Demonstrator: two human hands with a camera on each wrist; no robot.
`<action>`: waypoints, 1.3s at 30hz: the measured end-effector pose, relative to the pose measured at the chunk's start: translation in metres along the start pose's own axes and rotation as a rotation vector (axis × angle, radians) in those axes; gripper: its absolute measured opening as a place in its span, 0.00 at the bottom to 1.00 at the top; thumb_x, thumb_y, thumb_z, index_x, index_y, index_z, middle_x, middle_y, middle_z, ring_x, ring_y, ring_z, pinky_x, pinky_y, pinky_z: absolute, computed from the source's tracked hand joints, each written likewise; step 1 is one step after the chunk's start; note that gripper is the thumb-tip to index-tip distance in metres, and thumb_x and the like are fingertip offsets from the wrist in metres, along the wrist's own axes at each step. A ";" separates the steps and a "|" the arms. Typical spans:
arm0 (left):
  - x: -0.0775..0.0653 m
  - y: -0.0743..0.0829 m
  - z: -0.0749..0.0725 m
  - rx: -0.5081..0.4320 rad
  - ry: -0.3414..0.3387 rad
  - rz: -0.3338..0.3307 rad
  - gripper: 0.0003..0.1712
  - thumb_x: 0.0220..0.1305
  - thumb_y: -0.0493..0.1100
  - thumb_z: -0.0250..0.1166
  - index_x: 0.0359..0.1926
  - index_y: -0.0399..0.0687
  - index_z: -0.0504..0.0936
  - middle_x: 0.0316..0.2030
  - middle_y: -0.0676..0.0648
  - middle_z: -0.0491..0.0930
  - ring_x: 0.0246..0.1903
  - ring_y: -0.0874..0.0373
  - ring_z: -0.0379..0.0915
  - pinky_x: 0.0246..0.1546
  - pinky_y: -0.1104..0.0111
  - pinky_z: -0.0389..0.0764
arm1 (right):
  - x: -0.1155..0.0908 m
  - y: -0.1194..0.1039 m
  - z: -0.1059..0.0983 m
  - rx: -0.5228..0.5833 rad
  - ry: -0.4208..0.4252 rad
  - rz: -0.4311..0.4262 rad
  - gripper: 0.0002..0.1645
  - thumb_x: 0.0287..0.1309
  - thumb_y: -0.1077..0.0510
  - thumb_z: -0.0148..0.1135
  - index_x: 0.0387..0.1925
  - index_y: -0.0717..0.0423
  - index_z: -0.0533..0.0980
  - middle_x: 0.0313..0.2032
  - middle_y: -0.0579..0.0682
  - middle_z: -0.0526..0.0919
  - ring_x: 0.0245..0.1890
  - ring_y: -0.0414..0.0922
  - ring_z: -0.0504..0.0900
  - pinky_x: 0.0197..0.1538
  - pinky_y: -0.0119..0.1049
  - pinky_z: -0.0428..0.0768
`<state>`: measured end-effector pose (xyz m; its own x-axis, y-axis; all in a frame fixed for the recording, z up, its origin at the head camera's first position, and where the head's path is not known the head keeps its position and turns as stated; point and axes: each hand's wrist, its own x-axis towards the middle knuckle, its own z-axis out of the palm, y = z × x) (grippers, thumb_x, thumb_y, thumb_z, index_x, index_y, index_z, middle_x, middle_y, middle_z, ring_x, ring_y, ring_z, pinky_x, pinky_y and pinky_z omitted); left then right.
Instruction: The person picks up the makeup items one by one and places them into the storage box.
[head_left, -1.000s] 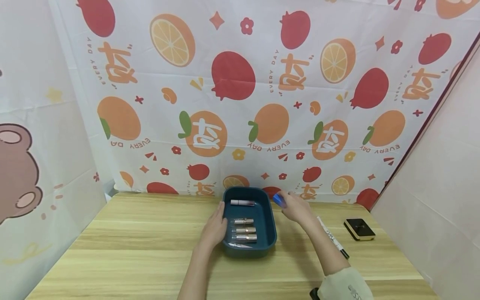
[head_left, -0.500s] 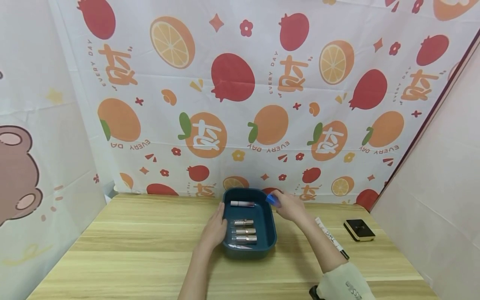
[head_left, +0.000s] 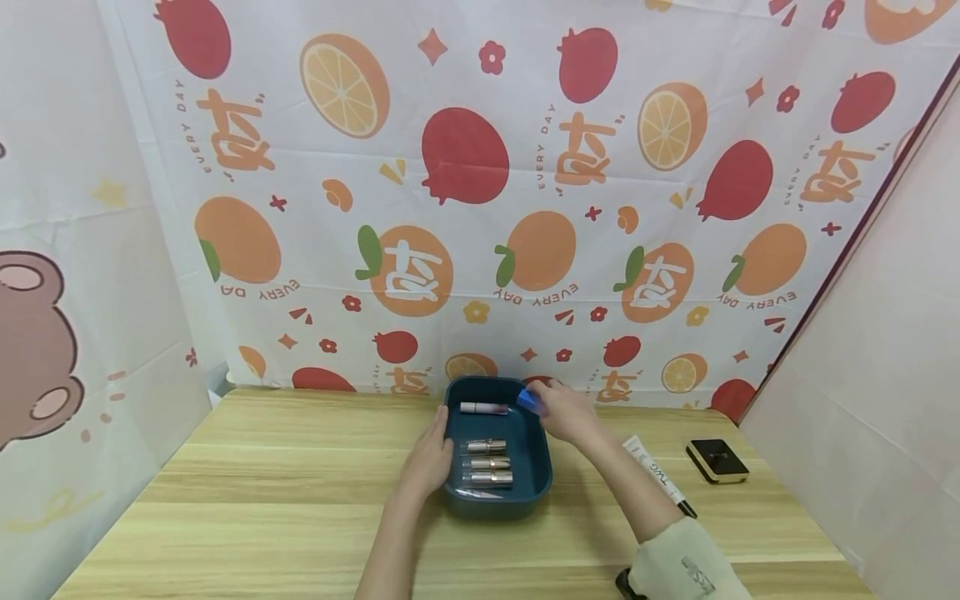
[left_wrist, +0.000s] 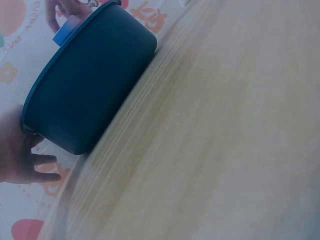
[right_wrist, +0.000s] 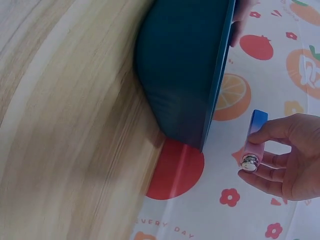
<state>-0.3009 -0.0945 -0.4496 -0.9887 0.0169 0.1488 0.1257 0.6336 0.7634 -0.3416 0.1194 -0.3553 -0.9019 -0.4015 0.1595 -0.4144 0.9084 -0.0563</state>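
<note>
A dark teal bin (head_left: 498, 508) stands on the wooden table in the head view. Along its left wall lies my left hand (head_left: 429, 458), fingers straight and touching the rim; the left wrist view shows the same hand (left_wrist: 17, 155) with its fingers spread beside the bin. My right hand (right_wrist: 295, 157) pinches a small blue-to-pink bottle (right_wrist: 255, 132) with a silver end between thumb and fingers. In the head view this bottle (head_left: 531, 402) is over the bin's far right rim. Inside the bin lie a pinkish lip gloss tube (head_left: 483, 408) and three gold-and-clear lipsticks (head_left: 487, 462).
To the right of the right forearm lies a white tube (head_left: 652, 467) with TWG lettering and a black end. Farther right sits a black square compact (head_left: 717, 460) with a gold edge. Behind the table (head_left: 300, 483) hangs a fruit-print curtain (head_left: 465, 242).
My right hand has moved left with the small bottle, from beside the bin to over its right rim. The left hand has stayed at the bin's left wall.
</note>
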 end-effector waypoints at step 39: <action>0.002 -0.001 0.000 -0.010 -0.012 -0.006 0.31 0.68 0.39 0.42 0.70 0.38 0.48 0.69 0.40 0.44 0.66 0.43 0.43 0.63 0.52 0.49 | 0.026 -0.015 0.015 -0.007 -0.034 -0.143 0.22 0.51 0.62 0.62 0.50 0.46 0.76 0.39 0.50 0.78 0.32 0.45 0.73 0.34 0.38 0.77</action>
<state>-0.3034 -0.0951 -0.4501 -0.9904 0.0221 0.1367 0.1203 0.6256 0.7708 -0.3609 0.0931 -0.3654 -0.8372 -0.5307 0.1322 -0.5383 0.8422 -0.0284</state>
